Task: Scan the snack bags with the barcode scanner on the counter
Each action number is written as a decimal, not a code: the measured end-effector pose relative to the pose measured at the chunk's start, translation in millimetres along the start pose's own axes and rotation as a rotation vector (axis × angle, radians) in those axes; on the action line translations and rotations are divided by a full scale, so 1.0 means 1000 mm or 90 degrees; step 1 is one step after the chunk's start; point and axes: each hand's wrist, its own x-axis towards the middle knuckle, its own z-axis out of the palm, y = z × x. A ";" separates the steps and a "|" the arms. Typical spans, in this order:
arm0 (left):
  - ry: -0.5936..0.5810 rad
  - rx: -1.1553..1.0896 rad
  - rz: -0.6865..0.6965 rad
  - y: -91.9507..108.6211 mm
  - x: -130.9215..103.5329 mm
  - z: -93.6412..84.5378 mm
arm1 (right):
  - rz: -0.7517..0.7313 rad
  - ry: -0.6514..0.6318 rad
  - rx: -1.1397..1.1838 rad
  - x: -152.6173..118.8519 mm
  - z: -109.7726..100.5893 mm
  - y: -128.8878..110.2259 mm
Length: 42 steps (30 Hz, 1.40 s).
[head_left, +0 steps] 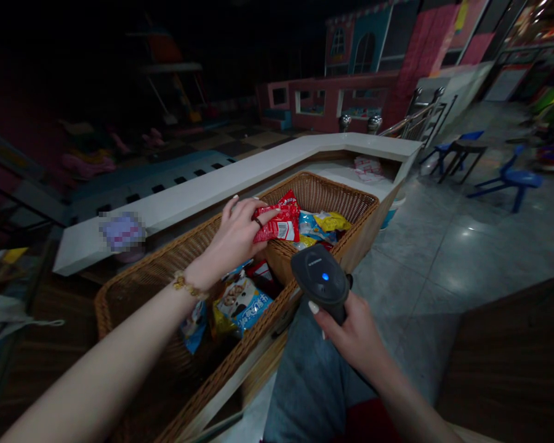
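Note:
My left hand [244, 231] is closed on a red snack bag [284, 223], held above the divide between two wicker baskets. In my right hand [351, 326] is a black handheld barcode scanner [321, 274] with a blue light glowing on top. The farther wicker basket [367, 203] contains several blue and yellow snack bags [330, 223]. Beneath my left wrist, the nearer wicker basket [115, 289] holds several more packets, among them a blue snack bag with a cow-like print [244, 301].
A white counter ledge [203, 187] runs behind the baskets, with papers [369, 167] on the shelf under it. A pixelated item [122, 231] rests on the ledge's left end. Blue chairs [512, 178] and a dark stool [464, 151] stand on the tiled floor at right.

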 end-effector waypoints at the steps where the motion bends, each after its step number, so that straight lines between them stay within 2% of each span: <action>1: 0.002 -0.005 0.003 -0.002 -0.001 0.000 | 0.002 -0.003 0.000 0.000 0.001 0.000; 9: 0.026 -0.025 0.017 -0.009 -0.005 0.004 | -0.010 -0.026 0.005 0.001 0.002 -0.001; 15: 0.017 -0.036 0.006 -0.010 -0.005 0.005 | -0.004 -0.026 0.010 0.000 0.003 0.000; 19: 0.002 -0.033 0.001 -0.007 -0.004 -0.002 | -0.002 -0.010 0.012 -0.001 0.002 0.001; 22: -0.013 -0.043 -0.028 -0.013 -0.002 -0.016 | -0.003 0.019 -0.001 -0.002 0.000 0.003; 25: -0.059 -0.099 -0.062 -0.027 -0.003 -0.036 | 0.008 0.049 -0.036 -0.003 -0.004 0.007; 30: -0.260 -0.283 -0.075 -0.048 -0.011 -0.062 | 0.026 0.056 -0.071 -0.005 -0.009 0.012; 32: -0.273 -0.316 -0.105 -0.049 -0.011 -0.064 | 0.024 0.058 -0.072 -0.005 -0.011 0.013; 36: -0.185 -0.282 -0.163 -0.039 -0.003 -0.056 | 0.029 0.064 -0.074 -0.005 -0.012 0.014; 39: -0.162 -0.237 -0.121 -0.027 0.012 -0.040 | 0.040 0.065 -0.072 -0.006 -0.015 0.017; 42: -0.193 -0.162 -0.057 -0.012 0.036 -0.017 | 0.047 0.072 -0.062 -0.005 -0.018 0.021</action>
